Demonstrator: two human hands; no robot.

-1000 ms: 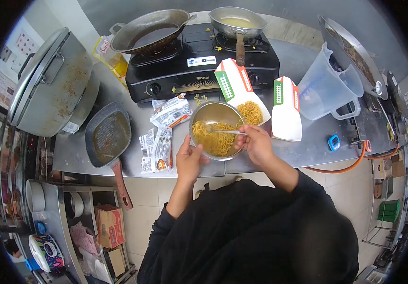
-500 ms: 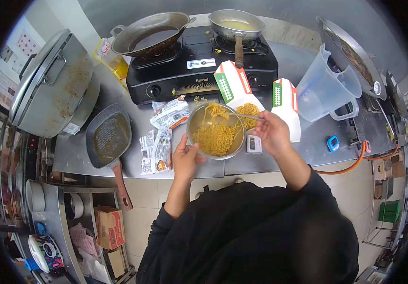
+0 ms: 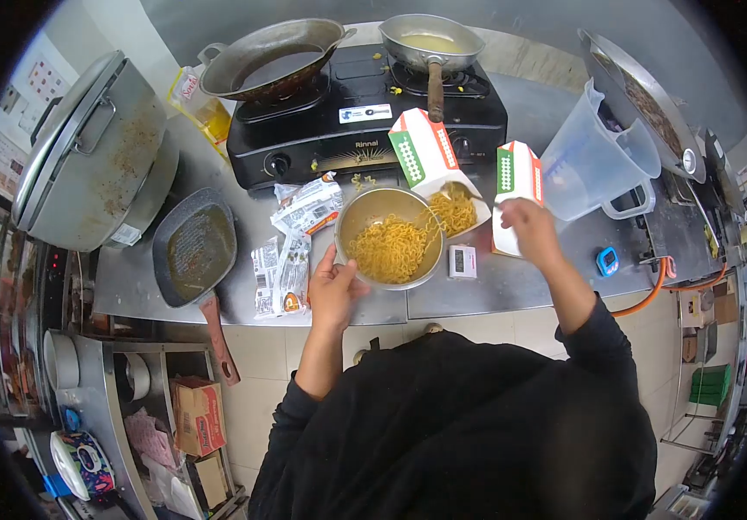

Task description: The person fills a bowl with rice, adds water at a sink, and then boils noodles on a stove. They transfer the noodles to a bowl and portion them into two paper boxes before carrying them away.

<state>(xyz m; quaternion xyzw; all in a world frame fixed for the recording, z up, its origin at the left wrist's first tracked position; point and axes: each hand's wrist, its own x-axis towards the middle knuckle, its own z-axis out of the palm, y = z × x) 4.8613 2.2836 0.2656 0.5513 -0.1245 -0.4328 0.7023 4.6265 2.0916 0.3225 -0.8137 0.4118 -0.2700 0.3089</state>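
Observation:
A metal mixing bowl [image 3: 345,227] holds yellow curly noodles [image 3: 391,248] and stands near the counter's front edge. My left hand [image 3: 334,290] grips its left rim, thumb on the rim and fingers on the outside. My right hand [image 3: 531,227] is closed around the handle of a metal spoon [image 3: 455,191], right of the bowl. The spoon's head rests over noodles in an open white, green and red takeaway box [image 3: 432,147] behind the bowl. Noodle strands stretch between box and bowl. A second takeaway box [image 3: 519,182] stands partly behind my right hand.
A small white timer [image 3: 462,262] lies right of the bowl, torn noodle packets [image 3: 282,277] left. Farther left sits a square grill pan [image 3: 195,247]. Behind are a two-burner stove [image 3: 360,156], a wok [image 3: 274,69] and a saucepan [image 3: 432,43]. A plastic jug [image 3: 586,165] stands right.
My right hand has moved right with the spoon, from lifting noodles above the bowl to the open box. My left hand stays at the bowl's rim.

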